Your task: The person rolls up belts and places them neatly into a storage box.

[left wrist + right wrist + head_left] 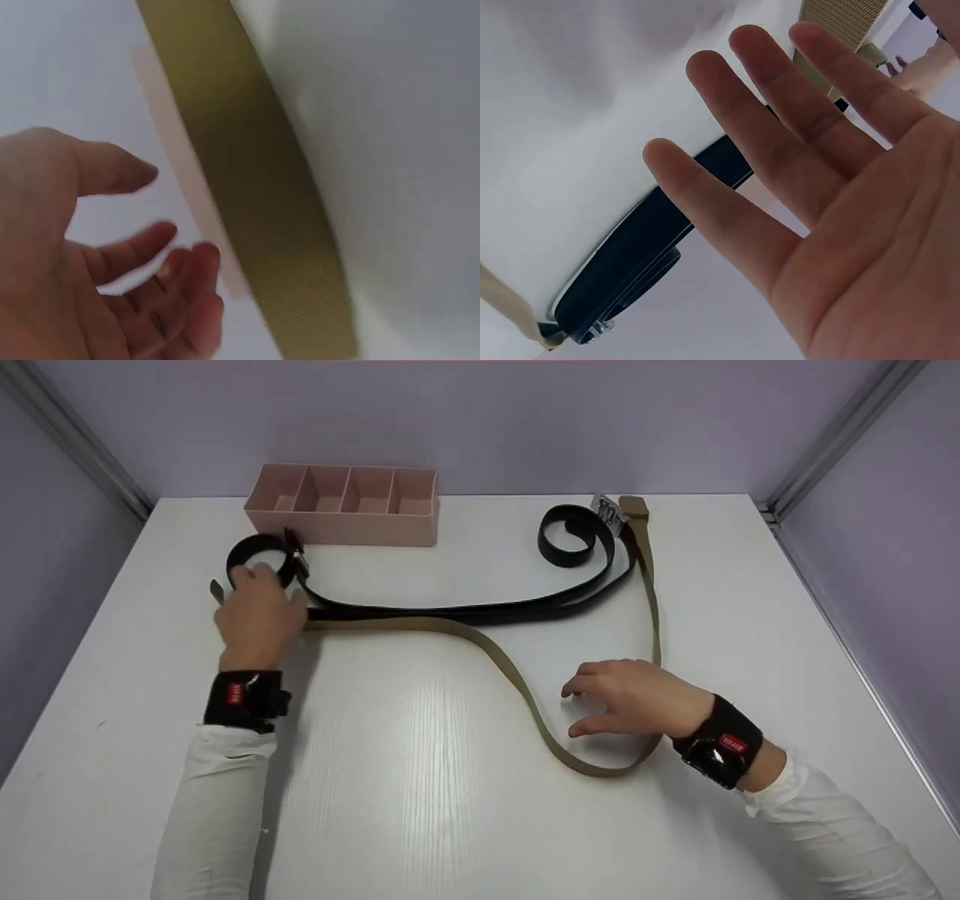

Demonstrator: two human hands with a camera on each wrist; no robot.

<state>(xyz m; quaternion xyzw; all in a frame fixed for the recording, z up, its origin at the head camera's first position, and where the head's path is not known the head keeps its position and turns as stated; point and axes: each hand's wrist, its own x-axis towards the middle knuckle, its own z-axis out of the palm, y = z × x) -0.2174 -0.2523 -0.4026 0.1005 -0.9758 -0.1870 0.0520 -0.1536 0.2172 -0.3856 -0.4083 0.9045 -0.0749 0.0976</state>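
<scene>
A tan webbing belt [495, 652] snakes across the white table [420, 825], looping near the front right and ending by a metal buckle [609, 514] at the back. A black belt [480, 613] lies alongside it, with one coiled end at the left [255, 553] and another at the back right [568, 537]. My left hand [259, 615] hovers over the left ends of both belts with its fingers relaxed and holds nothing [112, 277]; the tan belt [255, 187] runs just beside it. Inside the tan loop, my right hand [630, 701] is spread with straight fingers [817, 187], above the black belt [630, 255].
A pink divided box [345, 504] with several compartments stands at the back left, just behind the left black coil. Lilac walls close the table on three sides. Both wrists wear black camera bands over white sleeves.
</scene>
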